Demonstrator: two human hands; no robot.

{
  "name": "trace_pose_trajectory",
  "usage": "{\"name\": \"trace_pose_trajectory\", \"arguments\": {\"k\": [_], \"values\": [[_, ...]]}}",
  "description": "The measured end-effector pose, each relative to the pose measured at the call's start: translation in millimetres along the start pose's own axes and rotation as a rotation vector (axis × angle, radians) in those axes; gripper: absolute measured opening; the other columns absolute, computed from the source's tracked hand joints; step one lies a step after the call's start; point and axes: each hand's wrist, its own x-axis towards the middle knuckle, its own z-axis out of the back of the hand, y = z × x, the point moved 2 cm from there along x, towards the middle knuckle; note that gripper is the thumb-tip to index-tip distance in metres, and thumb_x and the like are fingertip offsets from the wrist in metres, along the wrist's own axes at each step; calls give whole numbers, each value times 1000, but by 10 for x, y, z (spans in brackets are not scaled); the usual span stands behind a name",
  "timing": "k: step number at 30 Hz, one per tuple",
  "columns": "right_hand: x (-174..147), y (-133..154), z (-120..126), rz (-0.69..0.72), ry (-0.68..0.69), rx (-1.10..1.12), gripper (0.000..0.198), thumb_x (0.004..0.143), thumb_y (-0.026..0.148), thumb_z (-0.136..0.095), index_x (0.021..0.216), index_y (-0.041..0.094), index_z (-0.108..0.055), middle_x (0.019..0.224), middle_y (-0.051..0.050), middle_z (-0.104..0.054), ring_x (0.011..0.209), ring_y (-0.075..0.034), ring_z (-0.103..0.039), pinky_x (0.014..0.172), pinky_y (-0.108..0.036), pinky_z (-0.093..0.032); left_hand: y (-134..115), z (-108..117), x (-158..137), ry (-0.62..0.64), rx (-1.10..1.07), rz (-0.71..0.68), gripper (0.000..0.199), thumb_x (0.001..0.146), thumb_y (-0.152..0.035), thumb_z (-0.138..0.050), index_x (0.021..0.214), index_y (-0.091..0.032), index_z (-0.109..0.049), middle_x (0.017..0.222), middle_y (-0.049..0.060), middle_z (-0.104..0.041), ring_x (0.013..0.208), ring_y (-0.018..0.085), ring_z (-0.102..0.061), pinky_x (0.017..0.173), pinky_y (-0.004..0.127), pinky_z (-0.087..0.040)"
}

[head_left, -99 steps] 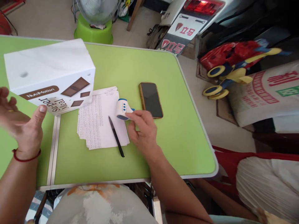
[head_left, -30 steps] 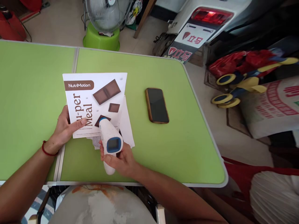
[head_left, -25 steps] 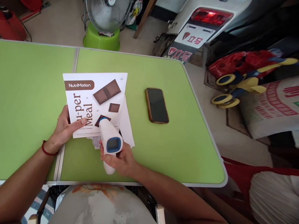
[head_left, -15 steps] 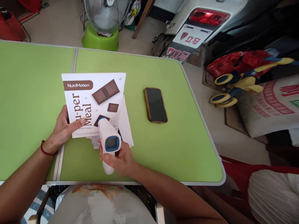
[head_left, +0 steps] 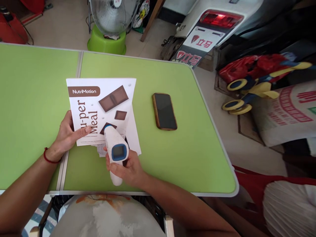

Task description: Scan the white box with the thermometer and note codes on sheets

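The white thermometer (head_left: 114,140) is over the counter (head_left: 197,151), close to its near edge, long barrel pointing away towards the box (head_left: 108,113). The right hand (head_left: 132,169), the nearer one, has its grip clasped around the handle (head_left: 116,179); the left hand (head_left: 66,133) grasps the box's left side.

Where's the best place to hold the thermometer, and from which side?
By the handle, probably, coming from the right, as the right hand does. The thermometer is gun-shaped: that slim part juts out below the screen, so fingers can wrap it without covering the readout, while the box and left hand lie ahead and to the left.
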Motion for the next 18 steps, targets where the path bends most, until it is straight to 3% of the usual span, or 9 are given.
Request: {"name": "trace_pose_trajectory", "arguments": {"k": [5, 8, 10, 12, 14, 18], "values": [[47, 189, 243, 136, 1, -155, 37, 78, 57, -69, 83, 21, -59, 70, 0, -59, 60, -14, -52, 56, -29, -47, -57, 34, 37, -35, -70, -193, 50, 71, -38, -86, 108, -18, -60, 109, 9, -69, 97, 27, -67, 81, 40, -58], [85, 353, 657, 238, -161, -541, 31, 85, 49, -65, 98, 20, -64, 84, -5, -66, 74, -19, -60, 66, -33, -51, -100, 89, 101, -48, -116, -353, 38, 75, -32, -84, 102, -20, -61, 110, 6, -70, 106, 27, -66, 91, 42, -57], [103, 401, 969, 294, -316, -877, 39, 88, 48, -61, 115, 20, -63, 101, -11, -66, 90, -25, -61, 76, -39, -52, -112, 125, 142, -56, -111, -430, 40, 77, -30, -84, 107, -22, -59, 113, 4, -69, 115, 27, -63, 101, 43, -53], [127, 363, 1224, 285, -403, -1151, 45, 92, 47, -52, 126, 19, -61, 111, -15, -64, 100, -31, -59, 81, -45, -51, -114, 142, 166, -61, -89, -460, 47, 78, -29, -83, 117, -24, -55, 118, 2, -67, 120, 25, -60, 106, 44, -49], [161, 268, 1378, 256, -388, -1326, 44, 95, 44, -46, 129, 20, -60, 109, -15, -64, 100, -31, -58, 84, -47, -49, -111, 137, 178, -58, -56, -422, 52, 81, -28, -81, 124, -26, -52, 124, 0, -64, 124, 26, -57, 111, 46, -44], [230, 105, 1436, 249, -327, -1434, 41, 95, 37, -45, 131, 22, -57, 109, -14, -64, 103, -31, -57, 89, -46, -46, -113, 119, 188, -45, -6, -362, 59, 80, -33, -80, 129, -27, -48, 129, -1, -62, 126, 28, -55, 113, 50, -39]]}}
